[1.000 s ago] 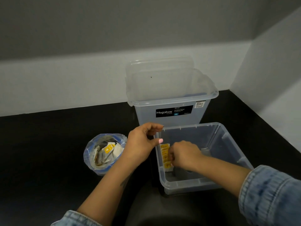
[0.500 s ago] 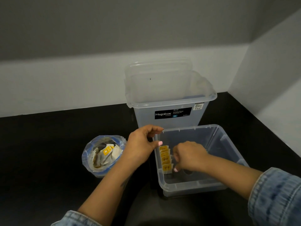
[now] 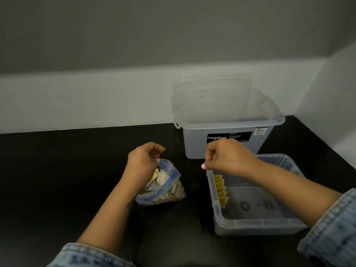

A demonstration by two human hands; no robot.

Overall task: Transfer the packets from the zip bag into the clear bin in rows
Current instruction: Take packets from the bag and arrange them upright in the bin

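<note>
The zip bag (image 3: 167, 186), clear with a blue rim and full of white and yellow packets, lies on the black counter left of centre. My left hand (image 3: 143, 162) is curled over its top edge, fingertips on the rim. The low clear bin (image 3: 250, 227) stands at the right. Along its left wall runs a row of yellow packets (image 3: 221, 188), standing on edge. My right hand (image 3: 228, 157) hovers above the bin's far left corner, fingers curled in, with nothing visible in it.
A taller clear Megabox bin (image 3: 221, 149) with its lid propped behind it stands just beyond the low bin. Grey walls close the counter at the back and right. Black counter (image 3: 67, 180) stretches to the left.
My right hand has lifted out of the low bin, leaving the packet row standing. My left hand moved off the bin's edge to the zip bag, which now leans over.
</note>
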